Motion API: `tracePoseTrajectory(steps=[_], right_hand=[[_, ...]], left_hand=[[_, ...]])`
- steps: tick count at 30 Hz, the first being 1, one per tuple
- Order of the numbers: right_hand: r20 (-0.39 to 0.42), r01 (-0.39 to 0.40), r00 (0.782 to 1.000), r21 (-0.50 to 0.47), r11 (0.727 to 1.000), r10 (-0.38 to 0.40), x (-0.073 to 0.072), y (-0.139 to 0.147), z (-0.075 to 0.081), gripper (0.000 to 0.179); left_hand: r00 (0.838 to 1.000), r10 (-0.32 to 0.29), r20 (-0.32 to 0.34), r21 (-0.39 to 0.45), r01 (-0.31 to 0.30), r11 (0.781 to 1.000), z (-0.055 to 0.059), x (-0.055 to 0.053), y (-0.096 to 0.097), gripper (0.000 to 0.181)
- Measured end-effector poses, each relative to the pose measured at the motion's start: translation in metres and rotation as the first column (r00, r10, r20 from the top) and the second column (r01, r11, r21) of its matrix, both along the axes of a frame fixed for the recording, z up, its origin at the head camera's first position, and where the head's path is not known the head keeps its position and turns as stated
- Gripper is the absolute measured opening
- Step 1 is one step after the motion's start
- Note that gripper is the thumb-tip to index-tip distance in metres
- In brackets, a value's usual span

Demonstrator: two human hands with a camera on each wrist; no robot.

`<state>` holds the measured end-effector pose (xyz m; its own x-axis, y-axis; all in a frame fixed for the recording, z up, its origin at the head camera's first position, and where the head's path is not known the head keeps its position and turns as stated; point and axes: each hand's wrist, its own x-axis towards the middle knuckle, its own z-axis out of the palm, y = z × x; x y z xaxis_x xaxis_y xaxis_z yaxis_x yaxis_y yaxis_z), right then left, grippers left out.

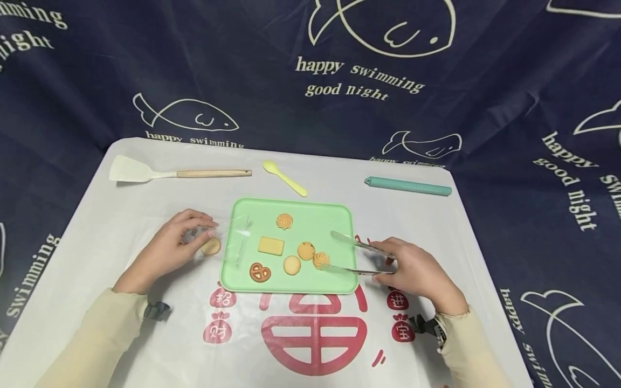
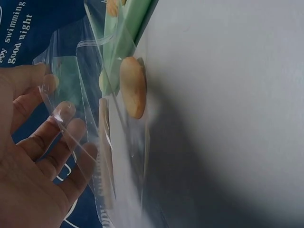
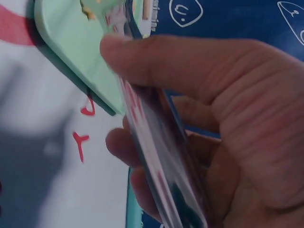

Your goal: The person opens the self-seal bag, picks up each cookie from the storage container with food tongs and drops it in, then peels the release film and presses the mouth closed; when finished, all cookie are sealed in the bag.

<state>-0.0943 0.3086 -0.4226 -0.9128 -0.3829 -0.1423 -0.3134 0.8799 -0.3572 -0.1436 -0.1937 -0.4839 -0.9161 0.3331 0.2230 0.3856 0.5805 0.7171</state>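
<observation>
My left hand (image 1: 167, 245) holds a clear plastic bag (image 2: 88, 111) by its edge, with a round cookie (image 2: 133, 88) inside near the bottom. The bag's other end reaches over the left rim of a green tray (image 1: 315, 221). In my right hand (image 1: 418, 269) is a pair of metal tongs (image 3: 154, 147), spread apart over the tray's right side. Their lower arm lies close to a swirl cookie (image 1: 321, 261); whether it touches cannot be told. Also on the tray are a round cookie (image 1: 292, 265), a chip cookie (image 1: 306, 250), a rectangular biscuit (image 1: 270, 246), a pretzel (image 1: 260, 272) and another swirl cookie (image 1: 284, 221).
Behind the tray lie a white spatula with a wooden handle (image 1: 213, 173), a yellow spoon (image 1: 286, 179) and a teal stick-shaped thing (image 1: 407, 186). A white cloth with red prints (image 1: 335, 372) covers the table. Dark blue fabric (image 1: 271, 64) hangs behind.
</observation>
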Motion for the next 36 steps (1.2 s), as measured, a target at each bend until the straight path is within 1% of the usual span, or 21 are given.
tracePoseTrajectory(steps=[3, 5, 11, 17, 23, 28, 33, 36], right_hand=[[-0.042, 0.021, 0.999, 0.015, 1.000, -0.020, -0.003, 0.005, 0.003, 0.067], [-0.056, 0.028, 0.998, 0.005, 1.000, -0.027, -0.003, 0.007, 0.003, 0.066], [-0.033, -0.016, 0.999, -0.073, 0.997, 0.013, -0.002, 0.004, -0.002, 0.060], [-0.053, -0.015, 0.999, -0.089, 0.996, 0.010, -0.001, -0.001, -0.009, 0.049], [-0.060, -0.004, 0.998, -0.083, 0.997, -0.001, -0.004, 0.007, -0.010, 0.051], [-0.050, 0.010, 0.999, -0.103, 0.995, -0.015, -0.004, 0.011, -0.011, 0.052], [-0.026, -0.010, 1.000, -0.127, 0.992, 0.006, -0.006, 0.011, -0.015, 0.053], [-0.029, -0.015, 1.000, -0.122, 0.992, 0.012, -0.007, 0.010, -0.017, 0.053]], left_hand=[[1.000, 0.002, 0.010, -0.003, -0.002, 1.000, -0.001, 0.001, -0.001, 0.015], [1.000, 0.005, 0.018, -0.004, -0.005, 1.000, -0.001, 0.001, -0.001, 0.016], [1.000, 0.006, 0.023, -0.009, -0.005, 1.000, -0.002, 0.001, -0.001, 0.016], [1.000, -0.016, 0.012, -0.003, 0.016, 1.000, 0.001, -0.002, 0.000, 0.018], [0.999, -0.016, 0.029, -0.005, 0.017, 1.000, 0.001, -0.002, 0.000, 0.018], [0.999, -0.024, 0.024, -0.009, 0.024, 1.000, -0.001, -0.002, 0.000, 0.017], [1.000, -0.027, 0.013, -0.012, 0.028, 1.000, -0.002, -0.003, -0.001, 0.016], [0.999, -0.028, 0.016, -0.010, 0.029, 1.000, -0.002, -0.003, -0.001, 0.017]])
